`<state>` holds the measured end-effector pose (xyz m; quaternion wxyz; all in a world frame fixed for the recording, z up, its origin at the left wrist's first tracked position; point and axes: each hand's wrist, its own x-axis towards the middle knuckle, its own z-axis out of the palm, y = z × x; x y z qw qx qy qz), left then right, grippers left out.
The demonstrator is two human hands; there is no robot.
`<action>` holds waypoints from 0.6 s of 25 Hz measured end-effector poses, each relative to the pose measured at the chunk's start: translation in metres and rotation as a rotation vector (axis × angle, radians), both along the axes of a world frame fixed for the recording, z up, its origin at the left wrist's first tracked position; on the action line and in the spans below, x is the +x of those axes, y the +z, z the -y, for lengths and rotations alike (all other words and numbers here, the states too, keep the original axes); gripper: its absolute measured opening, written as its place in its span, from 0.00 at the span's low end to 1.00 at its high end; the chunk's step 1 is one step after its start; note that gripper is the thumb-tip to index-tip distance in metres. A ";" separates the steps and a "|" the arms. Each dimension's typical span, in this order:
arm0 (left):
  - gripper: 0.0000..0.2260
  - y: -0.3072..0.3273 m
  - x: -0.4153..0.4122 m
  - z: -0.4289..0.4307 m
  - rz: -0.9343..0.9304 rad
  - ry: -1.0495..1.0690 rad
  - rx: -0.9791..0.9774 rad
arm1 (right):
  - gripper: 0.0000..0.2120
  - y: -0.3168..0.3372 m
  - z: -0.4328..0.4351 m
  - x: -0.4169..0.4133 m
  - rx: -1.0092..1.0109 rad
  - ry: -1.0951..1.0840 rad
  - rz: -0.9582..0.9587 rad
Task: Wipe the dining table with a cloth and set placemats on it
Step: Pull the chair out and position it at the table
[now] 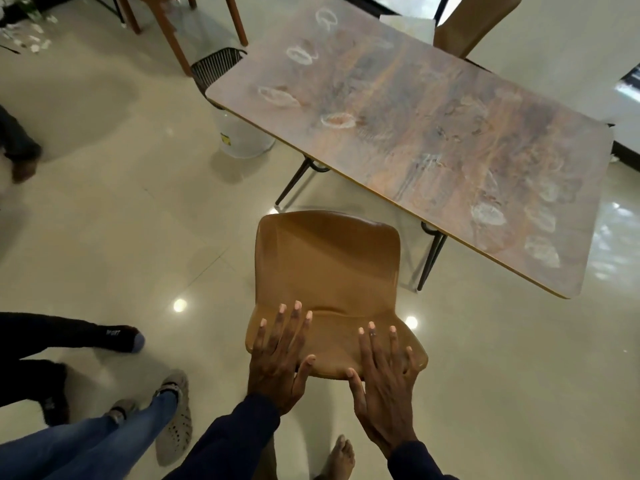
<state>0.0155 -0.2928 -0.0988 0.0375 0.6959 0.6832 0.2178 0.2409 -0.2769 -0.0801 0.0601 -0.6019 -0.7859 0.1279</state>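
Observation:
The dining table (415, 133) stands ahead to the right, its brown wood-grain top marked with several whitish smears and rings. Nothing lies on it. No cloth or placemat shows in the head view. In front of me is a tan plastic chair (329, 265), its back nearest me. My left hand (280, 362) and my right hand (384, 382) both lie on the top edge of the chair back, fingers spread and straight, thumbs at the near side of the edge.
A white bucket (242, 133) sits on the floor under the table's left corner. A black wire chair (214, 67) and wooden chair legs (173, 32) stand beyond it. Another tan chair (471, 22) is at the far side. Other people's legs and feet (114, 420) are at my left.

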 end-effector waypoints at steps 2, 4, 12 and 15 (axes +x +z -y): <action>0.28 0.000 -0.019 -0.024 -0.003 -0.072 0.003 | 0.34 0.002 -0.006 -0.017 0.011 -0.051 0.012; 0.29 0.002 -0.040 -0.054 -0.008 -0.113 -0.015 | 0.34 0.003 -0.019 -0.041 0.014 -0.099 0.015; 0.28 0.005 -0.120 -0.113 -0.076 -0.312 -0.062 | 0.34 0.002 -0.039 -0.127 -0.028 -0.218 0.045; 0.28 0.007 -0.148 -0.124 -0.106 -0.308 -0.081 | 0.34 0.007 -0.037 -0.159 -0.058 -0.242 0.062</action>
